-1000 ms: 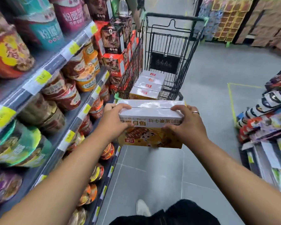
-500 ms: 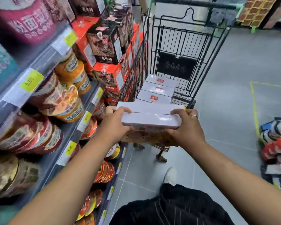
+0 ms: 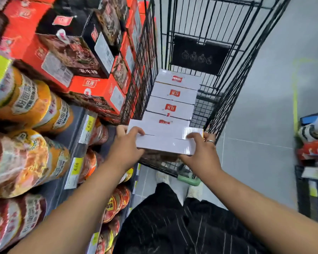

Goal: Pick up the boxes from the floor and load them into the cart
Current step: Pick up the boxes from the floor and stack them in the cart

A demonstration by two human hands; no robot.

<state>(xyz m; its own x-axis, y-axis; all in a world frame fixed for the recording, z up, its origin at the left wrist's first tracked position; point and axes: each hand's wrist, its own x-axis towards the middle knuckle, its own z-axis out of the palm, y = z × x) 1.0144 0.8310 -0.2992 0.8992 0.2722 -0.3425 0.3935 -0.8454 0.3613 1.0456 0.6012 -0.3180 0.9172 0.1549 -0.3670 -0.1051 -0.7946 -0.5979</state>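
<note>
A person's left hand [image 3: 125, 145] and right hand [image 3: 200, 153] are gripping a white box [image 3: 165, 139] by its ends, thumbs pressing on top, over the near end of the cart [image 3: 233, 92]. Inside it, 4 matching boxes [image 3: 173, 107] are already lying in a row. Red cartons [image 3: 92, 88] are crowding the cart's left side, and its tall wire walls are likely leaving little room for lowering.

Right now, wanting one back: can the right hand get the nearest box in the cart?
Probably not: right hand and left hand both hold the carried box, partly covering the nearest box.
</note>
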